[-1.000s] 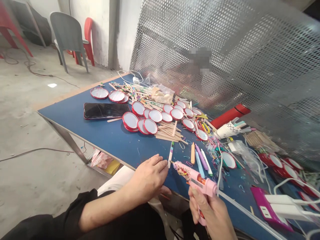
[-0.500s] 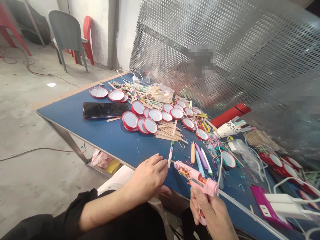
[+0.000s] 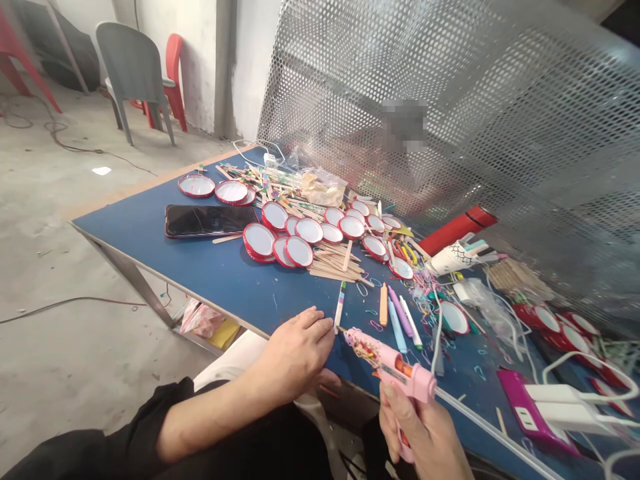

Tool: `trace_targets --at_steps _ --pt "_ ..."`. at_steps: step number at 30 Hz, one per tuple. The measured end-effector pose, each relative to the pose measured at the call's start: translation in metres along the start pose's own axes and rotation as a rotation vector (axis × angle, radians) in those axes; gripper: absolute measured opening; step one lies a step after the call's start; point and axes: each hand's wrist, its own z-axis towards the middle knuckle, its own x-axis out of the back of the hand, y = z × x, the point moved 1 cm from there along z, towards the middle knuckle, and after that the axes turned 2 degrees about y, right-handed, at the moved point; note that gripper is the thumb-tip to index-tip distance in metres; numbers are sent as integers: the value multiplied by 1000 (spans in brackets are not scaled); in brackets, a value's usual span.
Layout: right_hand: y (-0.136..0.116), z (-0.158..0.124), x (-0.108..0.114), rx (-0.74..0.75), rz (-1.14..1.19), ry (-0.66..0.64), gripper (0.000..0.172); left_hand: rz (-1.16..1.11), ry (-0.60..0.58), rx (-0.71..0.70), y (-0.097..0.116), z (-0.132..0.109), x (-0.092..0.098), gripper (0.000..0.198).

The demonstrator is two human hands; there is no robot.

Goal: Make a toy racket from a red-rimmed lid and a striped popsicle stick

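My right hand (image 3: 425, 430) grips a pink glue gun (image 3: 387, 363), its nozzle aimed left at the lower end of a painted craft stick (image 3: 340, 306) lying on the blue table (image 3: 210, 273). Resting at the table's near edge, my left hand (image 3: 295, 357) has its fingers curled, fingertips touching the stick's lower end. Several crayons (image 3: 397, 313) lie just right of the stick.
Several red-rimmed round lids (image 3: 300, 240), plain wooden sticks (image 3: 335, 263) and a black phone (image 3: 210, 219) lie farther back. A red tube (image 3: 457, 229), a pen cup (image 3: 457, 259), a magenta power strip (image 3: 537, 410) with white cables sit right. A perforated metal sheet (image 3: 450, 100) stands behind; chairs (image 3: 135, 73) far left.
The glue gun's nozzle has shifted slightly left, closer to the stick's lower end. My left hand has stayed in place.
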Motion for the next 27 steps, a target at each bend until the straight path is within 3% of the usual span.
trace_targets --at_steps 15,27 --pt "-11 24 -6 -39 22 0 62 10 -13 -8 0 1 2 67" --pt "-4 -1 0 -86 4 -23 59 11 4 2 0 2 2 66"
